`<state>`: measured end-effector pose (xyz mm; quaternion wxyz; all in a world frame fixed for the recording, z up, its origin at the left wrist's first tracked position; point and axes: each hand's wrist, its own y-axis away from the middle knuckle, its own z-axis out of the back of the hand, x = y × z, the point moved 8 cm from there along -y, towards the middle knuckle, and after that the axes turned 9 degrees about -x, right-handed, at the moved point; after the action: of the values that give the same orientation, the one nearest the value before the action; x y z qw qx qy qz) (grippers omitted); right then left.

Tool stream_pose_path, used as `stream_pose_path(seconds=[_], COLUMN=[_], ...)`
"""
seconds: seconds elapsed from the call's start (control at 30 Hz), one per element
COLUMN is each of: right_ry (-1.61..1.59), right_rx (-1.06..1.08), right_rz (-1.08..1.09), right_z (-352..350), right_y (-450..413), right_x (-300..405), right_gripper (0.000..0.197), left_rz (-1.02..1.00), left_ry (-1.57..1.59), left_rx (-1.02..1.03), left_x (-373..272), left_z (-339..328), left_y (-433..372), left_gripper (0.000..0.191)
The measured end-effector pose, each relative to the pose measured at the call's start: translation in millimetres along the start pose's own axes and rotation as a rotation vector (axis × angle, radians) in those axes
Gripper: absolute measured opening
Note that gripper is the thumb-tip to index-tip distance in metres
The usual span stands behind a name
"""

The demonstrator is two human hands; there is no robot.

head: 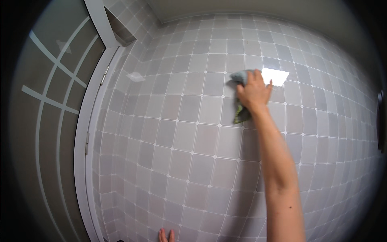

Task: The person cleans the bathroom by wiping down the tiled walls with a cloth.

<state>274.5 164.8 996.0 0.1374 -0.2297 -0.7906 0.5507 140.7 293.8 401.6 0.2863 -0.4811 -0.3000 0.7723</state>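
Observation:
High on a tiled wall [205, 136], my right hand [255, 90] presses a grey-blue and green cloth [240, 77] flat against the tiles. Part of the cloth shows above the fingers, and a green-edged corner hangs below the palm. The thumb and fingers are spread over it. Beside the hand, a bright patch of light reflects off the tiles. At the bottom edge, only the fingertips of my left hand [166, 236] show, at or close to the wall; no object is visible in them, and the palm is out of view.
On the left stands a glass-panelled door [50, 136] with pale bars, in a white hinged frame [83, 163]. A recessed opening [122, 30] is at the upper left. The ceiling [242, 6] meets the wall above. A dark object [381, 121] sits at the far right edge.

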Motion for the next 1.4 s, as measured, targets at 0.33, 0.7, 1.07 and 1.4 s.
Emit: stream_pose_path(seconds=[0.33, 0.7, 1.07, 1.4], right_ry=[0.032, -0.093, -0.209, -0.410], right_rx=[-0.178, -0.079, -0.105, -0.031], right_rz=[-0.021, 0.089, 0.200, 0.227], right_z=[21, -10, -74, -128], right_y=[-10, -13, -6, 18], right_x=[-108, -12, 213, 405], right_gripper=[0.056, 0.055, 0.054, 0.045], left_rz=[0.137, 0.028, -0.224, 0.146], left_ry=[0.032, 0.061, -0.031, 0.417], left_rx=[-0.316, -0.321, -0.287, -0.371], left_x=[32, 52, 137, 242], left_z=[-5, 16, 92, 126], left_y=[-22, -26, -51, -44], left_gripper=[0.063, 0.056, 0.053, 0.058])
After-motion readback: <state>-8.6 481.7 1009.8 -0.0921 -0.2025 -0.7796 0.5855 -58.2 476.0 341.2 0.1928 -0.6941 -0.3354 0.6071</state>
